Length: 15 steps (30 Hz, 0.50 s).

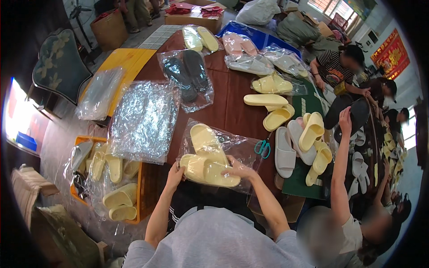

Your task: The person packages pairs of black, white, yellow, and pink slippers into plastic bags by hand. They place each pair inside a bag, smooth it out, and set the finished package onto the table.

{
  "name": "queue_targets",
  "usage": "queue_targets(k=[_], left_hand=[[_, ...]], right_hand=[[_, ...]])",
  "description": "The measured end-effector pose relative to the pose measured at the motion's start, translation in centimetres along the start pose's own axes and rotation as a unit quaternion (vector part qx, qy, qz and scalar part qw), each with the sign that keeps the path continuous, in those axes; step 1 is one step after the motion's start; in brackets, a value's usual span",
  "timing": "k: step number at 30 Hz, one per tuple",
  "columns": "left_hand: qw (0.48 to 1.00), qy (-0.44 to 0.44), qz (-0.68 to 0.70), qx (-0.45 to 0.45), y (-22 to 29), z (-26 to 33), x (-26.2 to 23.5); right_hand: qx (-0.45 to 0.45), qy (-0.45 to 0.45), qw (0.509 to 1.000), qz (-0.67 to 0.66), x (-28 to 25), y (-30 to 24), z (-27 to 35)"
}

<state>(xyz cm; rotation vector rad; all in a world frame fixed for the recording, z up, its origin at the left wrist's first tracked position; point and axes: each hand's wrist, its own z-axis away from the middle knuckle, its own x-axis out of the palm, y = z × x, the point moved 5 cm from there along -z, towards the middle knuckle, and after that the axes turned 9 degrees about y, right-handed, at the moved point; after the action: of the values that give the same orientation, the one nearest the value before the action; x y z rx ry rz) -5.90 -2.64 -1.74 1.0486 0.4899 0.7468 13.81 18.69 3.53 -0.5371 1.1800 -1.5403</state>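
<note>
A pair of pale yellow slippers (pixel 206 166) lies inside a clear plastic bag (pixel 241 147) at the table's near edge, just in front of me. My left hand (pixel 175 175) grips the left end of the lower slipper through the bag. On the other side, my right hand (pixel 238 169) is closed on the same bagged pair, its thumb over the slipper. Loose film spreads from the pair toward teal-handled scissors (pixel 262 149). To the left rests a stack of clear plastic bags (pixel 145 120).
Bagged dark slippers (pixel 187 73) lie farther back on the brown table (pixel 223 85). Loose yellow and grey slippers (pixel 286 152) cover the right side, near a co-worker's raised arm (pixel 342 174). At lower left, an orange crate (pixel 144 192) holds bagged slippers. A blue bin (pixel 243 30) stands behind.
</note>
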Motion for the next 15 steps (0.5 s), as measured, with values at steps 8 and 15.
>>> queue_targets(k=[8, 15], left_hand=[[0.995, -0.101, 0.014, -0.021, 2.3, -0.3, 0.2], [0.961, -0.270, 0.026, 0.050, 11.4, 0.2, -3.9]], right_hand=[[-0.005, 0.049, 0.991, -0.127, -1.9, 2.4, 5.7], [-0.127, 0.106, 0.985, 0.053, -9.9, -1.7, 13.9]])
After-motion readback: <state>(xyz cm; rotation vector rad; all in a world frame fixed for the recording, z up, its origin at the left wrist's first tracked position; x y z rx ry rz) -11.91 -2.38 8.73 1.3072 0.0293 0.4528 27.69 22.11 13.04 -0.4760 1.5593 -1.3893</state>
